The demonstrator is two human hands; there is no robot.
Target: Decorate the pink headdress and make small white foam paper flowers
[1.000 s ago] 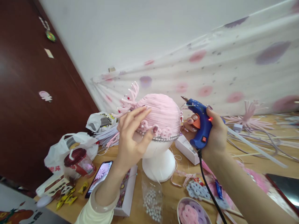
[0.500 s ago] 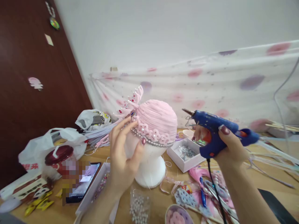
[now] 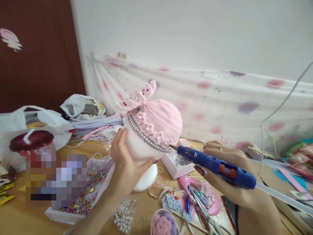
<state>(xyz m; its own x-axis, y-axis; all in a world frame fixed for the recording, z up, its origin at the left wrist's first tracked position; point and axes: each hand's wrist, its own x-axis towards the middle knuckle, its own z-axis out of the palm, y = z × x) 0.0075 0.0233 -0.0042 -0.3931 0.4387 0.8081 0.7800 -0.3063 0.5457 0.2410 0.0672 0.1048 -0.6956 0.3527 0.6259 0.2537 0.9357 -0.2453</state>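
A white tray of shiny gems (image 3: pixel 83 192) sits on the wooden table (image 3: pixel 22 218). Just beside it lies a little bag of white pearls (image 3: pixel 123 217). A cup with a dark red lid (image 3: pixel 31 141) stands at the left, with white plastic bags (image 3: pixel 83 106) behind it. A bowl of pink and purple flowers (image 3: pixel 164 225) sits at the bottom edge. Scissors (image 3: pixel 204 212) lie near a blue pen (image 3: pixel 187 199) (it may be some other tool). A small white box (image 3: pixel 177 164) stands farther back. A spotty cloth (image 3: pixel 220 104) hangs on the wall
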